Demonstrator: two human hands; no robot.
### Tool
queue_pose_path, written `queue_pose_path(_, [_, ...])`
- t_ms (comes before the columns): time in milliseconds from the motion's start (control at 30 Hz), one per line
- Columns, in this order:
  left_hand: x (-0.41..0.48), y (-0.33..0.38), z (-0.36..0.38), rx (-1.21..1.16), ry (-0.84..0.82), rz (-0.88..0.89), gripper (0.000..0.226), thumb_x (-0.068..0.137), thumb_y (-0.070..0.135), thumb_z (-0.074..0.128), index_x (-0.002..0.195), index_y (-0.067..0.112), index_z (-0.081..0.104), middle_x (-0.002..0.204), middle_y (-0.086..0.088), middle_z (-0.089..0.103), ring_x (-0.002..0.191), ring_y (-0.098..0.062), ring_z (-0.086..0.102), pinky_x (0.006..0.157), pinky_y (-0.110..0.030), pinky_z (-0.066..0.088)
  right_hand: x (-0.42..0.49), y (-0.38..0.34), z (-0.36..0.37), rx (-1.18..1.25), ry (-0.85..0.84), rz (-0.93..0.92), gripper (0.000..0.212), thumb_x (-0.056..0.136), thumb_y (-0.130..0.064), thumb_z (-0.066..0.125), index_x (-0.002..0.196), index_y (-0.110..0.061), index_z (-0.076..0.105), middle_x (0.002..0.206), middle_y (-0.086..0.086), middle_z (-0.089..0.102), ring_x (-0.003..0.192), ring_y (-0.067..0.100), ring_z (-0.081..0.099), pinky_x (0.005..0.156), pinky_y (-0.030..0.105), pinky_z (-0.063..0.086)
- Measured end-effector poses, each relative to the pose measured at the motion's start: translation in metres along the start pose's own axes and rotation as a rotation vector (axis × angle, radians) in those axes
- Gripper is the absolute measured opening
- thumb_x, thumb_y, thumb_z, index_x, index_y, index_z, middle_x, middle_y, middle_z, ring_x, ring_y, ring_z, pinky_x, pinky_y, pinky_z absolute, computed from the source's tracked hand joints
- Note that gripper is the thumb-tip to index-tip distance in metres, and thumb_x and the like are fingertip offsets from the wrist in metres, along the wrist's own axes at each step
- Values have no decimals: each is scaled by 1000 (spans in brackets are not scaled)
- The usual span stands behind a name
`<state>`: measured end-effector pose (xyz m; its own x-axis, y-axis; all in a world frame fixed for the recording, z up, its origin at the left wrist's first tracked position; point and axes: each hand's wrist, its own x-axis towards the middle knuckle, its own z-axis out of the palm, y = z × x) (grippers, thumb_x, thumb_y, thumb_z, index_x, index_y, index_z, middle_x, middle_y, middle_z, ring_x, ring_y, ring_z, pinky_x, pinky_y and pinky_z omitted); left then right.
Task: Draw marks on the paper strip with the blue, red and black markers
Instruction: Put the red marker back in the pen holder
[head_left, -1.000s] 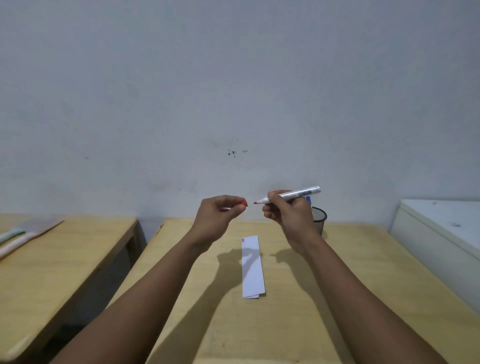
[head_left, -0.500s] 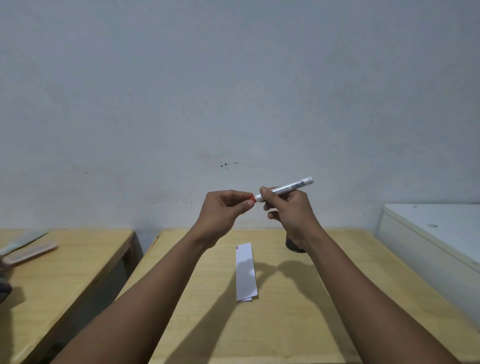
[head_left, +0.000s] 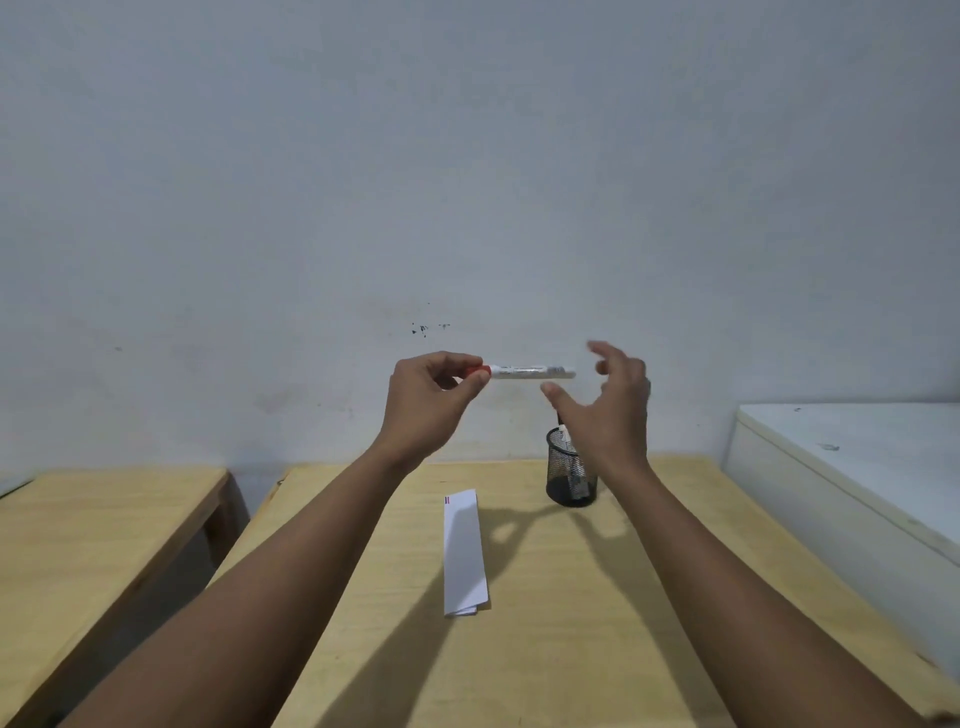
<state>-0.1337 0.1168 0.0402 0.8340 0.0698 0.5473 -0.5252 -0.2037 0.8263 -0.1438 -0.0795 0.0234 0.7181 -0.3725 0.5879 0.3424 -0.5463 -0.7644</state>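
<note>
Two hands mid-frame: left hand (head_left: 434, 400) fingers pinch the red marker (head_left: 530, 371) by its cap end, level; right hand (head_left: 610, 400) fingers spread wide, empty, partly blocking one mesh cup (head_left: 570, 475). One paper strip (head_left: 464, 551) lies lower centre on the surface (head_left: 597, 597).

left hand (head_left: 431, 400): raised, fingers pinched closed | right hand (head_left: 610, 400): raised, fingers spread, empty

Red marker (head_left: 530, 371) now capped — right hand (head_left: 608, 400) off, open
</note>
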Motion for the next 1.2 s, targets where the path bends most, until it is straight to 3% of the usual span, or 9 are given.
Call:
queue_pose_path(67, [12,4,13,67,-47,36,13,82,24,80,93,18,79,84,4,77,68,-8,60,65,-19,51,11,8,-6,-161,-140,-221,46,82,-36,79,125,-31,64,116,-6,55,113,18,52,94,42,41])
queue_pose_path(167, [30,13,40,138,-104,117,15,83,21,78,97,15,79,85,5,76,66,-1,60,65,-15,49,29,16,-9,-313,-251,-345,33,87,-35,75,118,-27,69,113,-7,60,107,15,55,88,36,31])
queue_pose_path(300, [52,21,73,154,-159,170,19,84,19,77,103,14,77,88,6,76,69,7,63,67,-10,47,53,26,-12,-212,-200,-343,21,92,-32,71,106,-16,72,101,-2,68,87,15,62,81,35,50])
queue_pose_path(400, [67,14,93,126,-163,156,28,84,32,77,109,18,75,87,7,75,76,-8,67,72,-20,52,70,40,-9,-113,-178,-245,15,92,-25,71,100,-13,71,91,-1,72,80,16,67,74,36,57])
queue_pose_path(600, [78,-62,130,400,-215,-3,40,84,46,72,114,20,71,91,9,73,84,-12,67,85,-41,56,92,91,7,-80,-229,-144,48,97,-18,61,139,-31,42,80,3,67,72,15,66,69,28,54])
queue_pose_path(700, [74,-100,146,488,-263,-125,41,85,45,70,117,20,68,100,6,73,97,-16,67,92,-46,52,99,115,19,-188,-308,-96,51,97,-13,59,139,-35,41,78,7,65,72,22,66,67,39,57])
queue_pose_path(967, [74,-132,179,504,-272,-271,47,90,48,63,131,26,61,117,7,72,117,-20,59,98,-48,35,100,155,34,-427,-447,-34,58,94,-22,66,143,-32,38,88,5,70,75,21,67,58,34,54])
queue_pose_path(1100, [74,-133,188,559,-265,-236,34,93,44,59,122,28,68,116,9,73,115,-17,60,91,-43,30,100,168,36,-376,-474,-7,57,93,-23,69,142,-31,43,81,3,70,78,21,68,69,43,60])
queue_pose_path(1200, [75,-133,193,556,-243,-263,28,93,41,60,116,27,69,113,8,73,112,-17,61,90,-42,30,103,172,37,-388,-449,-14,42,97,-26,61,138,-28,53,96,0,69,95,20,65,77,42,58])
